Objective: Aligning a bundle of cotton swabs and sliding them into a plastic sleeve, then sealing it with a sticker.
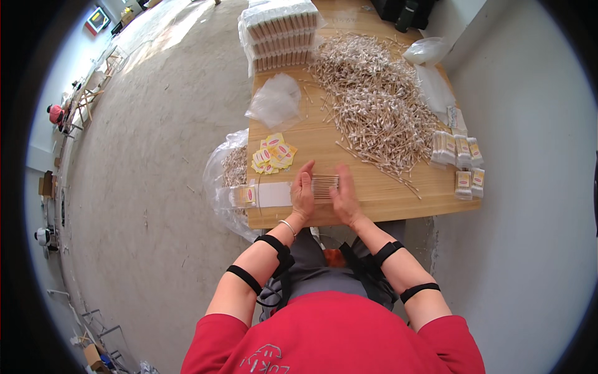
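Note:
Near the table's front edge, a row of cotton swabs (324,186) lies side by side between my hands. My left hand (303,191) stands on edge at the row's left end, its fingers stretched out. At the right end is my right hand (345,194), slightly blurred, its fingers straight and not curled round anything. Whether each palm presses on the tips is hard to see. Left of my left hand lies a white strip (275,194), with a clear packet of swabs (243,196) bearing a yellow card at its outer end.
A big heap of loose swabs (380,100) covers the table's middle. Yellow-and-white cards (274,153) and clear bags (276,100) lie left. Stacked swab packs (280,37) stand at the back. Filled packets (462,151) sit by the right wall. A plastic sack (219,171) hangs beside the table (411,209).

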`<state>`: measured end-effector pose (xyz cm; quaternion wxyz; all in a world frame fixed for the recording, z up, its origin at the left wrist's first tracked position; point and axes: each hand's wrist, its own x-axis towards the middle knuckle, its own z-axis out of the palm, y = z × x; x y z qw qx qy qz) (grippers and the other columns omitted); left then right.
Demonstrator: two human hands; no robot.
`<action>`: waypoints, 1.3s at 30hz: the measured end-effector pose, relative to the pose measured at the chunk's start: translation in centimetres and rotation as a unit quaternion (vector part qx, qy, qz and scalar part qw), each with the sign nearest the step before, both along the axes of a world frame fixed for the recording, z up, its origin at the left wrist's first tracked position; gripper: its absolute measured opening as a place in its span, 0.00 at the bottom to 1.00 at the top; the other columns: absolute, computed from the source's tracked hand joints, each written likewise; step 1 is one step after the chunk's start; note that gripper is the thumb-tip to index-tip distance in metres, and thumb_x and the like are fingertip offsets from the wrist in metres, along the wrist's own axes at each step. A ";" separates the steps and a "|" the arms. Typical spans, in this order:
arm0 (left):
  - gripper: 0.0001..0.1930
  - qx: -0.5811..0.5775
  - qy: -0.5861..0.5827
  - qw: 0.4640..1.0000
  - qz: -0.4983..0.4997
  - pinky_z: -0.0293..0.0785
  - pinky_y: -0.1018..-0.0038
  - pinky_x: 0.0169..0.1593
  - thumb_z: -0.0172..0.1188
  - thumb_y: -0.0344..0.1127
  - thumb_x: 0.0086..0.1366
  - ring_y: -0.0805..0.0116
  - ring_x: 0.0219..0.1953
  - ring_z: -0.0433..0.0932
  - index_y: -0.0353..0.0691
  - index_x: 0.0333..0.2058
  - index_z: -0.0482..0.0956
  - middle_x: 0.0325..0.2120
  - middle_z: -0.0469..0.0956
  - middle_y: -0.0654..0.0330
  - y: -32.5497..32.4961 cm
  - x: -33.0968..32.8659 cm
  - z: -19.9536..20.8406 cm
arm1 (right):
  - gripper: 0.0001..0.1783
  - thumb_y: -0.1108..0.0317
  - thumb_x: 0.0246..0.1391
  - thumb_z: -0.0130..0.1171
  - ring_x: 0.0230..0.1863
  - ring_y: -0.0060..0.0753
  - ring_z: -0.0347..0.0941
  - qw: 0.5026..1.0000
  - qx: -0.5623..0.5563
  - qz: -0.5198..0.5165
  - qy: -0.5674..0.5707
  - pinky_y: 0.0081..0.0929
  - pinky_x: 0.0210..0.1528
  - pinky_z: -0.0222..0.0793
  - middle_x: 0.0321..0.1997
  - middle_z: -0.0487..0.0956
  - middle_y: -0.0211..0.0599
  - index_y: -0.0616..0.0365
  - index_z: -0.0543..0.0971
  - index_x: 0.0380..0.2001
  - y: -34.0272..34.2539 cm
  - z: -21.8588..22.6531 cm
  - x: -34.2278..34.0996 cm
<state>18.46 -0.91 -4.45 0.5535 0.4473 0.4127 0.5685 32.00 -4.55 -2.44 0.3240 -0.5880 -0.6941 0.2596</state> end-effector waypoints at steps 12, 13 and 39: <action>0.22 0.005 0.071 0.997 0.028 0.59 0.72 0.61 0.39 0.43 0.73 0.63 0.58 0.67 0.34 0.56 0.68 0.54 0.71 0.52 -0.2 -0.1 0.0 | 0.30 0.69 0.56 0.45 0.70 0.51 0.48 0.978 0.067 -0.078 0.183 0.40 0.70 0.41 0.66 0.57 0.55 0.67 0.57 0.62 1.8 -0.5 -2.3; 0.22 0.010 0.094 0.995 0.034 0.59 0.72 0.61 0.40 0.43 0.72 0.63 0.58 0.67 0.34 0.56 0.68 0.54 0.71 0.52 -0.3 -0.1 0.1 | 0.28 0.70 0.56 0.45 0.68 0.52 0.51 0.983 0.111 -0.083 0.118 0.42 0.69 0.42 0.64 0.60 0.55 0.67 0.59 0.60 1.8 -0.6 -2.3; 0.21 0.026 0.069 0.997 0.017 0.58 0.73 0.61 0.39 0.43 0.73 0.65 0.58 0.67 0.35 0.56 0.69 0.53 0.71 0.53 -0.1 -0.3 -0.4 | 0.51 0.39 0.50 0.53 0.73 0.49 0.39 0.950 0.019 0.089 -0.300 0.42 0.72 0.34 0.70 0.48 0.53 0.69 0.53 0.64 -1.7 1.7 -0.2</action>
